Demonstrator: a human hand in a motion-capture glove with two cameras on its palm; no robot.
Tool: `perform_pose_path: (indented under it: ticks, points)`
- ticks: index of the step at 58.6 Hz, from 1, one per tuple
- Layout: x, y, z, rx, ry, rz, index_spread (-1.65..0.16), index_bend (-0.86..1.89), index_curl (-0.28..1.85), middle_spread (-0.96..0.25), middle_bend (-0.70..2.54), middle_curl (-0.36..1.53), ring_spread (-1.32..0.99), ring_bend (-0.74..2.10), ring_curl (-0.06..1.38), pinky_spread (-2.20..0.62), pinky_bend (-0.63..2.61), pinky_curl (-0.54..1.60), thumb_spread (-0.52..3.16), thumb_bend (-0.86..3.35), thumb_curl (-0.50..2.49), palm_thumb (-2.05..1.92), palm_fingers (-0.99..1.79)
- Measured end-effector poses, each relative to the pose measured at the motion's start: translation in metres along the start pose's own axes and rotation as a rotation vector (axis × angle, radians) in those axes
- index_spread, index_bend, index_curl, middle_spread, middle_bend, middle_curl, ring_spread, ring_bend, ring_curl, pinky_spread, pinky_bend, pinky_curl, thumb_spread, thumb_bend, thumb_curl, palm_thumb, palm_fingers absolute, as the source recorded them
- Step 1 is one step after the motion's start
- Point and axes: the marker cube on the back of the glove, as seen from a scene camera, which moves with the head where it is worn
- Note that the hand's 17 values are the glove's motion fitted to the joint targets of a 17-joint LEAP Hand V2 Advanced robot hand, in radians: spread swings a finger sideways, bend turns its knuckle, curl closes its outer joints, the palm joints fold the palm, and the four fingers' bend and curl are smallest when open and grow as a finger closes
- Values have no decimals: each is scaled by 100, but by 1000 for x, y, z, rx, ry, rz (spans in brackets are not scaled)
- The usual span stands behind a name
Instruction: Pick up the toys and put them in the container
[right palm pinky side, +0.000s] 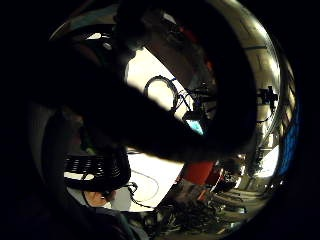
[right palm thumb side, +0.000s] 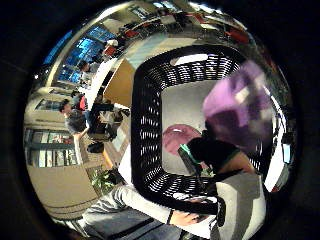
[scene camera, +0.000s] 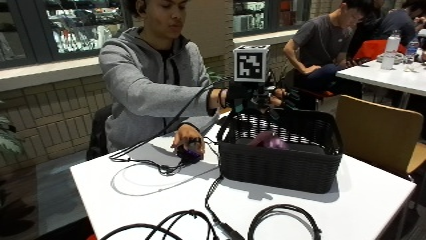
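Observation:
In the outside view my gloved right hand (scene camera: 256, 97) hovers over the far left rim of the black slatted basket (scene camera: 279, 167) and holds nothing. Below it, a purple toy (scene camera: 269, 141) lies inside the basket, apart from the hand. The thumb side palm view looks down into the basket (right palm thumb side: 145, 125). There the purple toy (right palm thumb side: 240, 107) shows large and blurred, above a pink toy (right palm thumb side: 177, 137) on the basket floor. The bare left hand (scene camera: 188, 140) rests on a dark purple toy (scene camera: 192, 154) on the white table, left of the basket.
Black cables (scene camera: 200, 220) loop across the white table (scene camera: 373, 200) in front of the basket and trail to the glove. A wooden chair (scene camera: 379, 132) stands at the table's right side. Other people sit at tables behind.

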Motion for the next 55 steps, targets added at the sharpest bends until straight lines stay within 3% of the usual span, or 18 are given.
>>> perform_pose_path:
  ticks: [8,17,34,44,55]
  points:
    - [25,32,-7,16,-26,-15,-26,8,46,-1,7,66,-9,54,37,0,127,41,125,-3,53,27,-31]
    - [62,92,-5,39,-5,-13,-27,11,38,5,10,54,-5,50,35,4,119,38,127,-2,47,24,-23]
    - [169,235,57,44,-91,327,-29,28,41,7,17,42,-4,40,32,6,97,31,138,0,40,28,-5]
    - [192,290,97,78,-120,389,-29,32,44,7,18,41,-5,34,30,6,84,28,143,0,38,31,-3]
    - [193,308,113,149,-143,417,-28,34,45,6,20,41,-5,29,29,6,76,27,148,1,36,33,1]
